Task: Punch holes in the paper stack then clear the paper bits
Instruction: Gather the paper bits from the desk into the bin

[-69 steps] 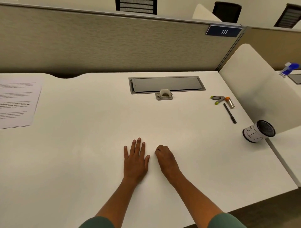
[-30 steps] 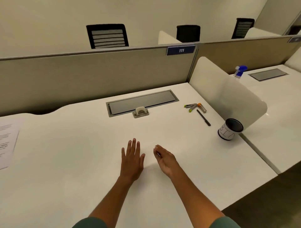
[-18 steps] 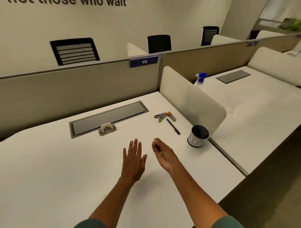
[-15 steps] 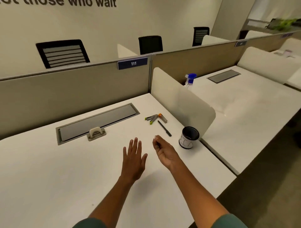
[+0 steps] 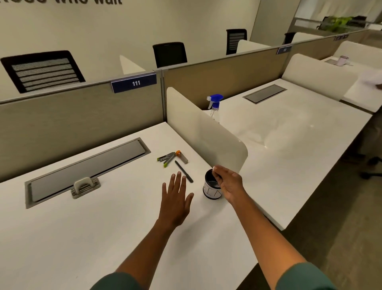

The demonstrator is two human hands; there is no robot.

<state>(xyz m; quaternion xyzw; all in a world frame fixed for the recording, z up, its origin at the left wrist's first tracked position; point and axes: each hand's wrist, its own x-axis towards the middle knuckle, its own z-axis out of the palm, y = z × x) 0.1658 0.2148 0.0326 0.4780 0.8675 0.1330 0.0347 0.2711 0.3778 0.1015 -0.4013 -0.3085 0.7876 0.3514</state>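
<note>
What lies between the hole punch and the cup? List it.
In the head view, between the hole punch and the cup lies bare white desk, then the open left hand hovering there. The black pen lies just behind that line.

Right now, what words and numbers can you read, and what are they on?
"111": blue sign on the desk divider.
"who wait": wall lettering, top cut off.
Second blue sign farther right: too small to read.
Marks on the cup: partly hidden by the right hand, unreadable.
</note>
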